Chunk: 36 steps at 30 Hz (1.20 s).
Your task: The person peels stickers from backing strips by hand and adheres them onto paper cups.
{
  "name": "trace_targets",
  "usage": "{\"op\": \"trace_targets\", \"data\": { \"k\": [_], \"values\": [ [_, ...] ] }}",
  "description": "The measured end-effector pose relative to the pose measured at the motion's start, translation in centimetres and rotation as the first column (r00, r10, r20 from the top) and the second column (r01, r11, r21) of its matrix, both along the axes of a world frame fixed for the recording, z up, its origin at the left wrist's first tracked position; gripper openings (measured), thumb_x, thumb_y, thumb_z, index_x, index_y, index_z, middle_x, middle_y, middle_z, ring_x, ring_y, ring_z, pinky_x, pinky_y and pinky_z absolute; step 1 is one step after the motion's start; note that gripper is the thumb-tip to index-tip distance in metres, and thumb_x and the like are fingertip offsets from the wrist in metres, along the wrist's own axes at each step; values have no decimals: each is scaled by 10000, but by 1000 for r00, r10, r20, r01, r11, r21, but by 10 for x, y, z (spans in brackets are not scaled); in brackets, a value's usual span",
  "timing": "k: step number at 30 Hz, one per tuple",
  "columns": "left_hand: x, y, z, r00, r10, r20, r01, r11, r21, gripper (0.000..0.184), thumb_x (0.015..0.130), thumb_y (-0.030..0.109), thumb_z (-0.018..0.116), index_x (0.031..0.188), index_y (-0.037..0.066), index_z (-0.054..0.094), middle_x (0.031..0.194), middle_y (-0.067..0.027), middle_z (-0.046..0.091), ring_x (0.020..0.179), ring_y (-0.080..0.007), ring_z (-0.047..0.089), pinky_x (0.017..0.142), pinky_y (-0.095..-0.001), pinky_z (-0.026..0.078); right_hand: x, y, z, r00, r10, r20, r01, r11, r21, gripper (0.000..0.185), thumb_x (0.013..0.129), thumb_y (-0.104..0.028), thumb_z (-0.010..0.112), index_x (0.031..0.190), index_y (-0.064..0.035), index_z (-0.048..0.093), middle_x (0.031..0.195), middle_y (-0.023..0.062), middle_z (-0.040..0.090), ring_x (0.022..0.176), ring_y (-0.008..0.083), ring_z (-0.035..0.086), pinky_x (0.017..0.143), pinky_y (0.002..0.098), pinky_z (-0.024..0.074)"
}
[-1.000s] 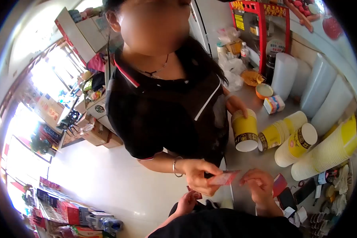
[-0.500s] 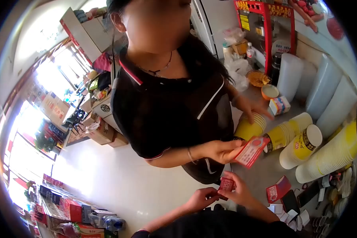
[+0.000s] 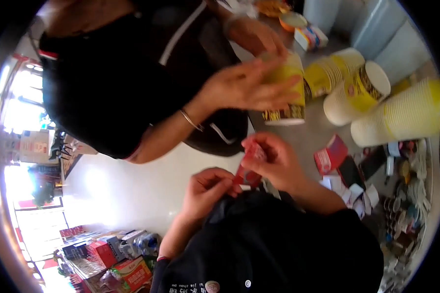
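Observation:
A small red printed card [image 3: 249,173] is held between my two hands, close to my dark top. My left hand [image 3: 208,193] pinches its lower left end between thumb and fingers. The fingers of my right hand [image 3: 275,161] are closed on its upper part and hide some of it. Just beyond, a co-worker's hands [image 3: 249,85] are at a yellow paper cup stack [image 3: 291,110]; their near hand is blurred, its fingers spread across the cups.
More yellow cup stacks [image 3: 398,119] lie on the counter to the right. Nearer me are another red card [image 3: 331,155], a dark phone [image 3: 351,173] and white paper pieces [image 3: 364,198]. Boxes [image 3: 132,273] stand at the lower left. The co-worker in black [image 3: 98,93] stands opposite.
My view has tipped down, and my hands appear higher and larger, still on the red card. The co-worker's near hand has moved to the cups; the card it held no longer shows.

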<state>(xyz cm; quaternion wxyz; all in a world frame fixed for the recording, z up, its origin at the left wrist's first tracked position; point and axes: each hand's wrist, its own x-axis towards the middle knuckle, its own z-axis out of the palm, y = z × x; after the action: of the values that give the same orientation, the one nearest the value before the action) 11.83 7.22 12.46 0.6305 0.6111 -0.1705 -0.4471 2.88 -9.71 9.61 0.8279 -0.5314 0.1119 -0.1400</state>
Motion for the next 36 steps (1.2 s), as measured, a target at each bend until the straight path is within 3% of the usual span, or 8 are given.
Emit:
{"op": "trace_targets", "data": {
  "k": [7, 9, 26, 27, 29, 32, 33, 36],
  "values": [
    [-4, 1, -5, 979, 2, -204, -31, 990, -139, 170, 828, 81, 592, 908, -59, 539, 754, -166, 615, 629, -207, 608, 564, -282, 511, -7, -3, 5, 997, 73, -10, -70, 975, 213, 306, 791, -16, 650, 1063, -11, 511, 854, 13, 556, 760, 61, 546, 676, 213, 471],
    [-4, 4, -6, 957, -53, -284, -3, 981, -193, 88, 847, -5, 527, 921, -52, 537, 795, -158, 631, 700, -205, 635, 656, -286, 530, -8, -2, 3, 997, 77, -6, -73, 973, 218, 306, 791, -20, 651, 1063, -11, 512, 853, 12, 556, 760, 59, 545, 671, 210, 471],
    [-14, 12, 0, 979, -101, -177, 91, 994, -64, 84, 866, 44, 523, 866, -36, 547, 710, -75, 582, 605, -118, 529, 578, -231, 435, -9, 10, -2, 976, 182, -121, -157, 969, 190, 426, 780, -123, 686, 1146, -5, 504, 910, 46, 582, 818, 108, 563, 709, 255, 473],
    [-15, 12, 1, 982, -111, -152, 98, 991, -86, 86, 870, 49, 518, 861, -33, 543, 707, -65, 573, 597, -106, 507, 571, -225, 418, -10, 15, -7, 995, 46, -92, -59, 987, -150, 432, 759, -121, 697, 1137, -21, 513, 934, 63, 577, 826, 135, 561, 717, 271, 467],
    [-17, 10, 2, 990, -96, -101, 91, 994, -58, 95, 876, 55, 513, 872, -35, 544, 715, -63, 574, 605, -102, 505, 571, -220, 415, -4, 23, -20, 954, -244, 172, 293, 661, -690, 406, 706, -138, 731, 1060, -43, 557, 1009, 118, 565, 863, 204, 548, 730, 319, 454],
    [-20, 7, 4, 999, -54, 3, 53, 996, 67, 100, 884, 55, 506, 901, -34, 549, 741, -58, 581, 629, -90, 514, 586, -209, 418, -19, 20, -11, 960, -154, 233, 273, 703, -657, 259, 739, -141, 702, 942, -40, 575, 910, 109, 586, 825, 246, 577, 676, 316, 463],
    [-21, 7, 3, 997, -23, 69, 17, 997, 81, 97, 884, 48, 506, 905, -36, 550, 746, -59, 585, 640, -91, 528, 599, -206, 430, -23, 20, -4, 987, -28, 158, 109, 839, -533, 195, 735, -131, 705, 865, -46, 587, 847, 91, 594, 769, 214, 585, 624, 296, 456],
    [-24, 5, 0, 987, 19, 158, -34, 996, 89, 84, 875, 27, 516, 908, -41, 551, 758, -63, 594, 662, -98, 558, 618, -205, 455, -27, 28, 0, 991, -8, 136, 73, 875, -479, 150, 750, -104, 685, 853, -28, 606, 806, 79, 608, 714, 182, 600, 589, 271, 479]
  ]
}}
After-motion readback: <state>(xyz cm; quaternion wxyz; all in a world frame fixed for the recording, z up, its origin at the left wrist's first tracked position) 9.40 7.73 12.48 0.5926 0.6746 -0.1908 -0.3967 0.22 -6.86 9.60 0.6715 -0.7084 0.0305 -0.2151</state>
